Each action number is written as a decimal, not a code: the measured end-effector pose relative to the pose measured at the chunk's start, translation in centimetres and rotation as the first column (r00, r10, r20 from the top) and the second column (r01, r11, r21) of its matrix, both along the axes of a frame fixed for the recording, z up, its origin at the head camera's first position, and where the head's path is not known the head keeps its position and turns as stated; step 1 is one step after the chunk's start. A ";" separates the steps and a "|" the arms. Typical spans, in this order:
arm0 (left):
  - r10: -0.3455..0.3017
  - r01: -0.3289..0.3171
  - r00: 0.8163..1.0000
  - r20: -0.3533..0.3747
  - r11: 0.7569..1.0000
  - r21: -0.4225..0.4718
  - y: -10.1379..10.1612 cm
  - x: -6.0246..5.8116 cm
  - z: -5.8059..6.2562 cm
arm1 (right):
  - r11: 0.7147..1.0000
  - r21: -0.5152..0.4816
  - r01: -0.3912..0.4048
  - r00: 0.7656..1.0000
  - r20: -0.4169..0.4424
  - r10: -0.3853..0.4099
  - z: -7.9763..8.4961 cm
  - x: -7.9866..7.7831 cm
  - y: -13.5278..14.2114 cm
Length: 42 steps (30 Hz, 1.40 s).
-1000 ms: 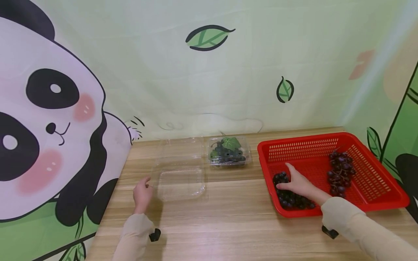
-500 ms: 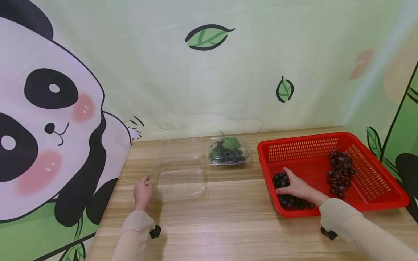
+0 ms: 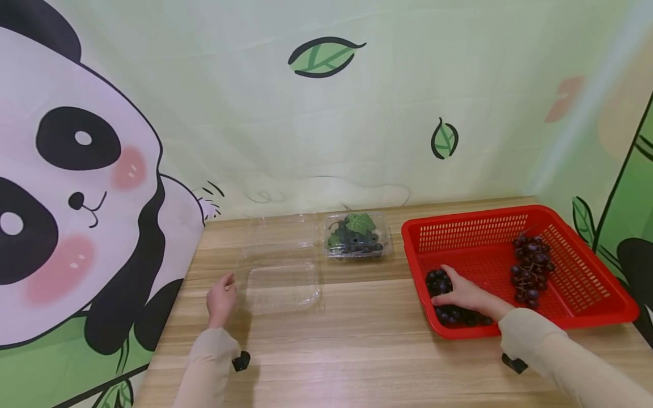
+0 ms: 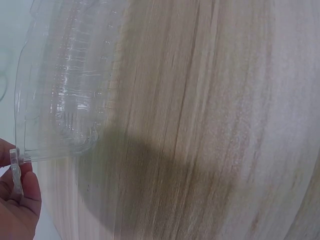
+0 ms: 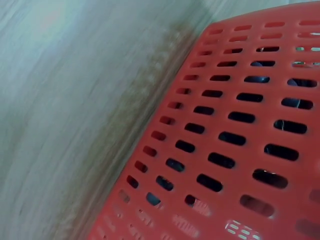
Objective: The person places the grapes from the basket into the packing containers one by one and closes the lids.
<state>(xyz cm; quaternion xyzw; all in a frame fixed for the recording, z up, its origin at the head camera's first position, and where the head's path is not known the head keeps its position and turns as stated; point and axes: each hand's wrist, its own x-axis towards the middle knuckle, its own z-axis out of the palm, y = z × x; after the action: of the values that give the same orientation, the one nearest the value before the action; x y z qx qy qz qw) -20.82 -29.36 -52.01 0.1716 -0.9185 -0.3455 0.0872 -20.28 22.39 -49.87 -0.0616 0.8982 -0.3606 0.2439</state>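
Note:
At the left side of the table, my left hand (image 3: pixel 221 300) pinches the rim of an open clear plastic clamshell box (image 3: pixel 283 286). In the left wrist view, thumb and fingers (image 4: pixel 31 187) meet at the box's corner (image 4: pixel 55 152). My right hand (image 3: pixel 466 294) reaches into the red plastic basket (image 3: pixel 425 317), its thumb and fingers spread round a bunch of black grapes (image 3: pixel 440 283) at the basket's left end. Its lower fingers are hidden. In the right wrist view the slotted basket wall (image 5: pixel 225 140) hides the hand, and dark grapes show through the slots.
A closed clear box (image 3: pixel 357 238) of dark grapes with a green leaf stands at the back, right of the open box. Another bunch of dark purple grapes (image 3: pixel 531 272) lies at the basket's right. Behind the wooden table (image 3: pixel 357 340) hangs a panda-printed cloth (image 3: pixel 326 130).
My right hand has lowered slightly over the black grapes, and its fingers have drawn in round them. The left hand has stayed nearly in place at the box.

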 end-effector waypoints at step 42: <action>0.045 -0.042 0.999 -0.026 0.993 0.107 -0.1 0.0 -0.5 | 1.000 0.021 -0.007 0.993 -0.114 0.009 -0.2 0.0 0.1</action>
<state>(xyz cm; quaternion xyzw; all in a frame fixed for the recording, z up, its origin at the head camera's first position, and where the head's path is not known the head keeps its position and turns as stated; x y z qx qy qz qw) -20.78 -29.48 -52.48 0.1909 -0.8935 -0.3944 0.0984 -20.25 22.45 -50.08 -0.0833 0.9140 -0.3464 0.1940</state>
